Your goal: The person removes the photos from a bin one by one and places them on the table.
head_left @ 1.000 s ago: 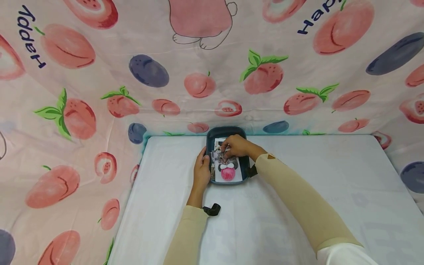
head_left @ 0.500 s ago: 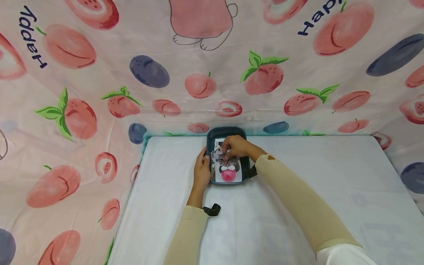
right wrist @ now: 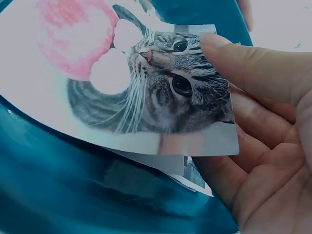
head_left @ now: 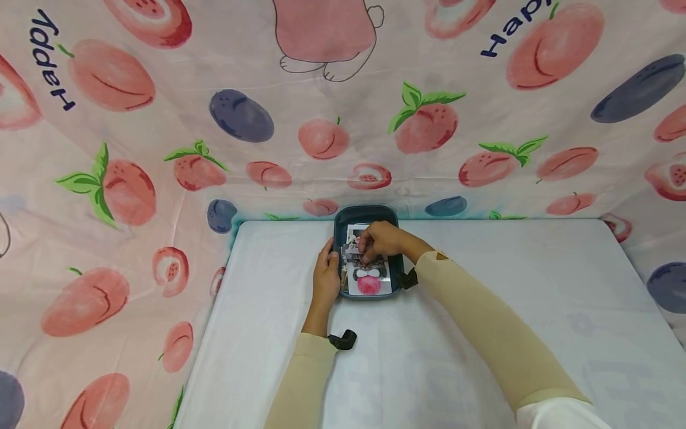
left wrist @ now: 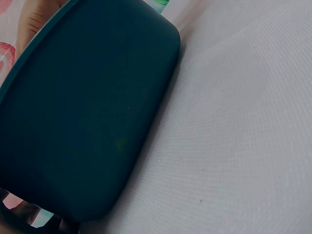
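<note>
Grip: the right hand (head_left: 382, 237) grasps a glossy rectangular paper photo card printed with a grey tabby cat's face and a pink ball (right wrist: 165, 83). The thumb lies on the printed face at the forehead end; fingers are behind that end. The left hand (head_left: 325, 271) holds the near-left side of a dark teal, round-cornered rectangular container, apparently plastic (head_left: 366, 213), thumb at the rim and fingers outside.

Handling, as judged: the photo card should be very light and thin, springy rather than stiff; its surface bows visibly. The gloss may let it slide against neighbouring sheets, and a hard pinch could crease or smudge it. The best hold is a light pinch at an edge, as at the forehead end, with the fingertips off most of the print.

Position: the card runs out from the pinch toward the wearer, the pink ball farthest from the thumb. Below the grip, within the container's walls, lie other white-bordered printed paper cards (right wrist: 168, 165); their number cannot be told. The left hand is across from the pinch, on its left.
</note>
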A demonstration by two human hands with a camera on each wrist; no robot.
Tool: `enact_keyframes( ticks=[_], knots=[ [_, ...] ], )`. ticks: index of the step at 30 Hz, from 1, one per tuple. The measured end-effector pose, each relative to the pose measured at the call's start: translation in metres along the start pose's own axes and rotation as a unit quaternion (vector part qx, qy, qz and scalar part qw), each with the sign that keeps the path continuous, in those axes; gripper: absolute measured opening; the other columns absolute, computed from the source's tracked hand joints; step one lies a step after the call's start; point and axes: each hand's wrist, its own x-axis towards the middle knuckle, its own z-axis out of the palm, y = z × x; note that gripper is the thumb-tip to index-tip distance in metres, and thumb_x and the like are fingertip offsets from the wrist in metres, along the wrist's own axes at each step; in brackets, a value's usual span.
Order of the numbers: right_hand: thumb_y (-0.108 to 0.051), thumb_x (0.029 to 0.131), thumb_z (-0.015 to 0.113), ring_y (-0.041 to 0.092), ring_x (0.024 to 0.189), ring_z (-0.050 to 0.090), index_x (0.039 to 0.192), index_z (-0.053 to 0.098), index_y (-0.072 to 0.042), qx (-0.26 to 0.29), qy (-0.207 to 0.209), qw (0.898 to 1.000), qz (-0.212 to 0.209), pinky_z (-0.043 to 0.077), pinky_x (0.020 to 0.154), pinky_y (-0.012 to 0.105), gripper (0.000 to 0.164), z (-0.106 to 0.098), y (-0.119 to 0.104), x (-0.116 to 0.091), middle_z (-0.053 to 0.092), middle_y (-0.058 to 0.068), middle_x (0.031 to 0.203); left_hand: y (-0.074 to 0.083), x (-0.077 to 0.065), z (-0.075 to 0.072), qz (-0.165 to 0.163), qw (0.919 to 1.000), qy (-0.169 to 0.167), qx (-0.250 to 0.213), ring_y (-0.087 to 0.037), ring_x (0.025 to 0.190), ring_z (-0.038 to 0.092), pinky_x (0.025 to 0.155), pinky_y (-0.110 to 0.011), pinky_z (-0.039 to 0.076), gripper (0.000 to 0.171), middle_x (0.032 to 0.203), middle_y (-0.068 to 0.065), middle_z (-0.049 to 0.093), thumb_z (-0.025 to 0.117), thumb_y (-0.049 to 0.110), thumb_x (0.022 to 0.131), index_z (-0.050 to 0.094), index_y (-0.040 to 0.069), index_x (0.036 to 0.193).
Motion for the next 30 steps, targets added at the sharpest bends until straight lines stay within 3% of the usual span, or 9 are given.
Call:
enact_keyframes(
  ticks=[4,11,16,22,25,30],
  knots=[
    [-0.01,0.085,0.083,0.017,0.094,0.07,0.105,0.074,-0.011,0.018,-0.012,1.0,0.004,0.059,0.086,0.034,0.022,-0.001,-0.002,-0.003,0.077,0.005,0.1,-0.001,0.0,-0.001,0.002,1.0,0.0,0.0,-0.027,0.154,0.03,0.126,-0.05,0.025,0.047,0.163,-0.006,0.039,0.04,0.025,0.111,0.04,0.019,0.158],
    [-0.012,0.088,0.079,0.026,0.112,0.064,0.115,0.074,-0.016,-0.009,-0.001,1.0,-0.008,0.056,0.097,0.043,0.028,-0.001,-0.001,-0.006,0.071,0.009,0.122,-0.003,0.001,-0.001,0.002,1.0,-0.003,0.004,-0.027,0.154,0.029,0.126,-0.051,0.024,0.048,0.164,-0.006,0.039,0.04,0.028,0.111,0.04,0.02,0.158],
    [-0.019,0.09,0.079,0.024,0.102,0.064,0.12,0.073,-0.02,-0.004,0.025,1.0,-0.01,0.059,0.082,0.038,0.03,-0.002,0.001,-0.01,0.07,0.012,0.12,-0.004,0.001,-0.001,0.005,1.0,-0.001,0.004,-0.029,0.154,0.031,0.125,-0.053,0.025,0.047,0.163,-0.008,0.04,0.041,0.027,0.111,0.041,0.02,0.158],
    [-0.022,0.091,0.079,0.02,0.068,0.068,0.13,0.069,-0.024,0.056,0.054,0.997,0.001,0.061,0.059,0.033,0.04,-0.009,0.008,-0.019,0.065,0.018,0.128,-0.004,0.002,-0.001,0.006,1.0,0.001,0.0,-0.031,0.152,0.033,0.125,-0.053,0.026,0.047,0.162,-0.009,0.041,0.041,0.025,0.111,0.041,0.018,0.157],
    [-0.023,0.092,0.078,0.019,0.062,0.064,0.131,0.068,-0.026,0.082,0.069,0.994,0.001,0.061,0.058,0.034,0.04,-0.014,0.014,-0.025,0.066,0.015,0.118,-0.004,0.002,-0.001,0.005,1.0,0.003,0.003,-0.03,0.153,0.032,0.125,-0.054,0.025,0.047,0.162,-0.008,0.041,0.041,0.025,0.111,0.042,0.019,0.157],
    [-0.027,0.092,0.078,0.023,0.067,0.059,0.129,0.069,-0.029,0.123,0.097,0.988,0.017,0.061,0.066,0.05,0.038,-0.025,0.022,-0.039,0.059,0.008,0.103,-0.003,0.001,0.0,0.001,1.0,0.006,0.005,-0.029,0.154,0.031,0.126,-0.052,0.025,0.047,0.163,-0.007,0.04,0.042,0.026,0.111,0.041,0.02,0.157]
  ],
)
